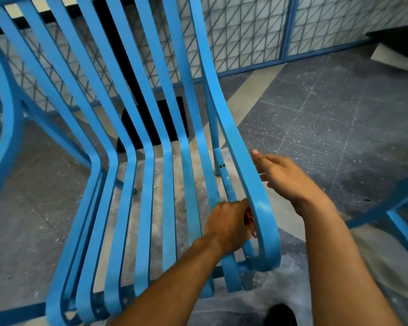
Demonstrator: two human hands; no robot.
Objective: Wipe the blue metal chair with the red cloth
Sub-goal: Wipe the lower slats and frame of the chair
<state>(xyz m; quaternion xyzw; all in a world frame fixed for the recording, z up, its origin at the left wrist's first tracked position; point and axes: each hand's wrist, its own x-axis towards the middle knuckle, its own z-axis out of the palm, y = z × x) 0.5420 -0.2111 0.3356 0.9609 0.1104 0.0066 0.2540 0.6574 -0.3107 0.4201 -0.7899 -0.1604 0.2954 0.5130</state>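
My left forearm crosses the seat's front edge. My left hand [229, 224] bunches the red cloth [249, 218] against the inner face of the blue metal chair's [149, 161] armrest [257, 198]. My right hand [285, 177], fingers straight, lies along its outer side. Pale specks dot the nearby rail, so I judge most wiping remains.
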